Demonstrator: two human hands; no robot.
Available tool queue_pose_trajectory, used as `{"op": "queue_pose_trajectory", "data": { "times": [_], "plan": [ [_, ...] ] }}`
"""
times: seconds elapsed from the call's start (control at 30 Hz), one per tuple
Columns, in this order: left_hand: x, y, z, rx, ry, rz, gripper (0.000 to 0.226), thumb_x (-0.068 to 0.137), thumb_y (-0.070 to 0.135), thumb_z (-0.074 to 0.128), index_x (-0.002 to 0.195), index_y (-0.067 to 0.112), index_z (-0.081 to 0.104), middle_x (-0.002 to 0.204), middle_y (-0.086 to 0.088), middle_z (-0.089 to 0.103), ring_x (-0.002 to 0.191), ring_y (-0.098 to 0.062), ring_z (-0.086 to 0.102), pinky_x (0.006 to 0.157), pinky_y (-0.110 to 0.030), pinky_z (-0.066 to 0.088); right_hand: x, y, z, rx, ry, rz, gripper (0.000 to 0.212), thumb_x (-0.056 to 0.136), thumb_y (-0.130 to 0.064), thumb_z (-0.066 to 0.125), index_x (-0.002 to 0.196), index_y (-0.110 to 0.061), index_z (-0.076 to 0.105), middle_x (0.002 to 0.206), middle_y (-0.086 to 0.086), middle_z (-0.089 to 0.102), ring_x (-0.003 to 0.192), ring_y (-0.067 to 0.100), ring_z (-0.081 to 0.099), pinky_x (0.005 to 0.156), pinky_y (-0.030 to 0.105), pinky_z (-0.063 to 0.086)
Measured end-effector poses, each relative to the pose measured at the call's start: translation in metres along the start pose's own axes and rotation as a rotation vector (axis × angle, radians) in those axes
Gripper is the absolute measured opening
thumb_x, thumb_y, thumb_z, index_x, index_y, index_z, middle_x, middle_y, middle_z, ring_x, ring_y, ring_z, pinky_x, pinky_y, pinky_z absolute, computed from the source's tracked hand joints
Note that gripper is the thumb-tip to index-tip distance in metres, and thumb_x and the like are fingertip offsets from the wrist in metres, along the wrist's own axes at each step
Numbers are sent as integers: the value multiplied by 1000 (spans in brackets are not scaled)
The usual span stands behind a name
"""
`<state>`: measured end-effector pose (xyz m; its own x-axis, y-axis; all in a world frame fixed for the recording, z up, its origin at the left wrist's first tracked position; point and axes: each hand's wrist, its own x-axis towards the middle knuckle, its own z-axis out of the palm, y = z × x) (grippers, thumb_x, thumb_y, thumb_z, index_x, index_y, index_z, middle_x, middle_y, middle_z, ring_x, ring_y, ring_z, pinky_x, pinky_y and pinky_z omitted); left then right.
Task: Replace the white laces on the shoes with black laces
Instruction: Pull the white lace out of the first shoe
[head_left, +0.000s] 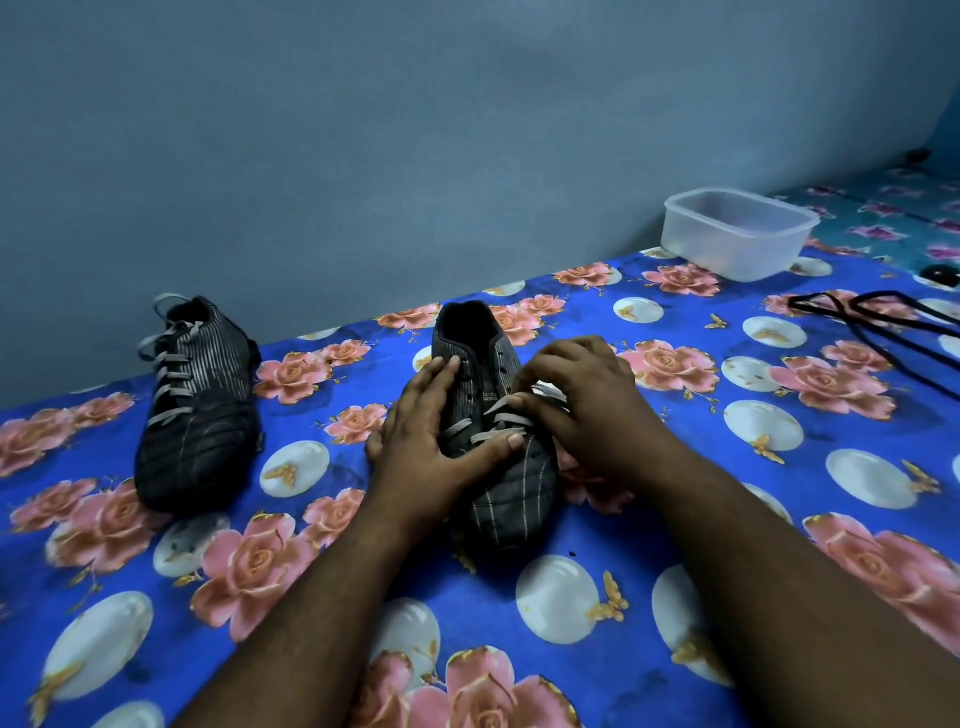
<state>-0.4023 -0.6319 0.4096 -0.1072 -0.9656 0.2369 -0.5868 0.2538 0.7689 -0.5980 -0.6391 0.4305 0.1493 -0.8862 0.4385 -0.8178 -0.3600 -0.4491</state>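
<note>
Two dark striped shoes stand on a blue flowered sheet (675, 457). The left shoe (200, 410) is fully laced with a white lace (174, 364). On the middle shoe (498, 483) the upper eyelets are bare and a white lace (480, 428) crosses only the lower rows. My left hand (431, 431) lies flat on that shoe's left side, thumb pressing on the lower lace. Over the shoe's right side, my right hand (576, 400) pinches a white lace strand. Black laces (878, 325) lie loose at the right.
A translucent plastic tub (737, 234) stands at the back right near the blue wall. A small black round object (940, 274) lies right of it. Open sheet stretches in front of the shoes and between them.
</note>
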Motion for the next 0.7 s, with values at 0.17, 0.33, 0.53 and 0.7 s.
{"op": "queue_pose_trajectory", "data": {
  "times": [0.17,0.33,0.53,0.7],
  "plan": [
    [0,0,-1,6,1,-6,107,50,86,60,148,55,31,158,26,24,148,-1,22,123,-52,17,5,14,-7,8,130,156,16,97,-40,62,99,-26,68,106,-4,63,109,27,52,95,47,41],
    [0,1,-2,15,-9,-13,108,50,86,59,149,53,32,160,26,23,149,-1,21,123,-53,16,6,25,-9,-98,168,358,23,98,-47,58,101,-26,67,110,-1,62,112,29,49,92,44,42],
    [0,1,0,15,0,-8,109,50,87,59,149,52,33,160,24,25,149,-5,23,123,-52,17,2,5,-7,-4,89,115,36,92,-52,65,125,-40,63,131,-6,56,126,24,43,103,46,36],
    [1,-1,1,22,8,3,108,51,87,58,150,50,33,160,22,26,148,-2,24,122,-53,20,-3,-8,1,-16,1,-33,20,93,-49,65,108,-37,71,110,-13,64,119,19,47,99,47,37]
  ]
}}
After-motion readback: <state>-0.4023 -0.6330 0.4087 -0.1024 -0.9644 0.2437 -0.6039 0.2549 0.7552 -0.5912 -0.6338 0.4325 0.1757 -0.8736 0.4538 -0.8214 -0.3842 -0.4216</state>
